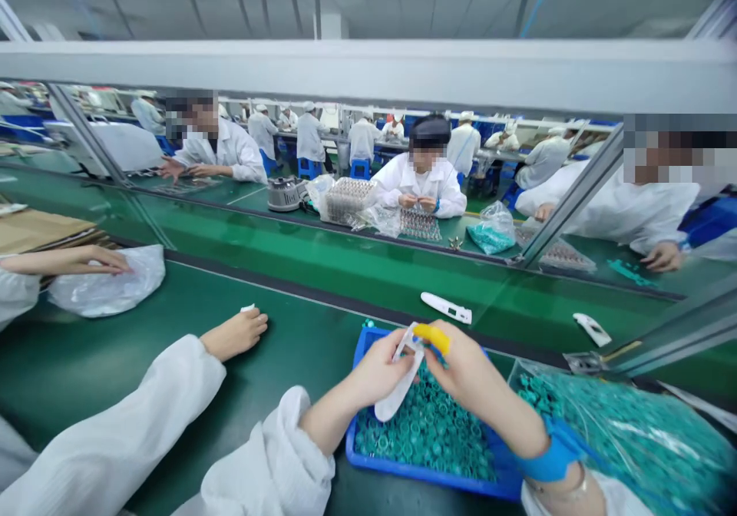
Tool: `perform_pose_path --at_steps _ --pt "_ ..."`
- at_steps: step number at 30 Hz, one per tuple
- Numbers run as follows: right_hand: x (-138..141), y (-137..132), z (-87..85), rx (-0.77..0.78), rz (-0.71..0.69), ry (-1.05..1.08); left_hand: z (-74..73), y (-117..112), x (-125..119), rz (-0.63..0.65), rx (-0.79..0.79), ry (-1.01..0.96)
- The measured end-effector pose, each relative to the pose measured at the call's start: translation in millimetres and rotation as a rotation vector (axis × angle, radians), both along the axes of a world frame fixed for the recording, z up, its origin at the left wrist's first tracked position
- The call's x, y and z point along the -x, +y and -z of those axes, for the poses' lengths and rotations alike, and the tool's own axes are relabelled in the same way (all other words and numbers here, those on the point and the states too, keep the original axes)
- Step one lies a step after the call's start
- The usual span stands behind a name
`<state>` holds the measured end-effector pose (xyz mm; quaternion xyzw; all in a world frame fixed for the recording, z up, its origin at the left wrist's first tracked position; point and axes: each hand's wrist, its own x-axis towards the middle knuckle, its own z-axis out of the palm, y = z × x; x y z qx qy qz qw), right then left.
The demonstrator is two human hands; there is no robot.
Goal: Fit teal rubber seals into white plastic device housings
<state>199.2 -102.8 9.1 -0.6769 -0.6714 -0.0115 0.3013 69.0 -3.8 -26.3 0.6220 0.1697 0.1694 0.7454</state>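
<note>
My left hand [383,370] is closed around a long white plastic casing [397,395] with an opening near its upper end. My right hand [461,362], its index finger in a yellow finger cot [433,338], grips the casing's upper end; any small part between those fingers is hidden. Both hands are over a blue tray [426,487] full of small teal ring-shaped pieces [429,431]. A blue band [550,454] circles my right wrist.
A clear bag of teal pieces [639,431] lies right of the tray. White casings [446,308] [592,329] rest on the green belt ahead. At left, a co-worker's hand [236,335] rests on the table, and another hand touches a plastic bag [109,286]. Metal posts [576,193] stand beyond.
</note>
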Motion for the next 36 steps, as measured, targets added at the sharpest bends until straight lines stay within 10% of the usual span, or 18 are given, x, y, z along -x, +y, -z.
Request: perform_pose_path --at_steps 21,31,36 --pt "1.1 -9.1 5.4 -0.224 -0.025 0.003 -0.9 -7.0 2.9 0.068 0.046 -0.049" --pt "21.1 -3.3 0.1 -0.144 0.161 0.578 -12.8 -8.7 11.2 -0.142 -0.524 -0.075" --pt "38.8 -1.1 7.9 -0.212 0.206 0.824 -11.4 -10.6 10.9 -0.19 -0.471 -0.112"
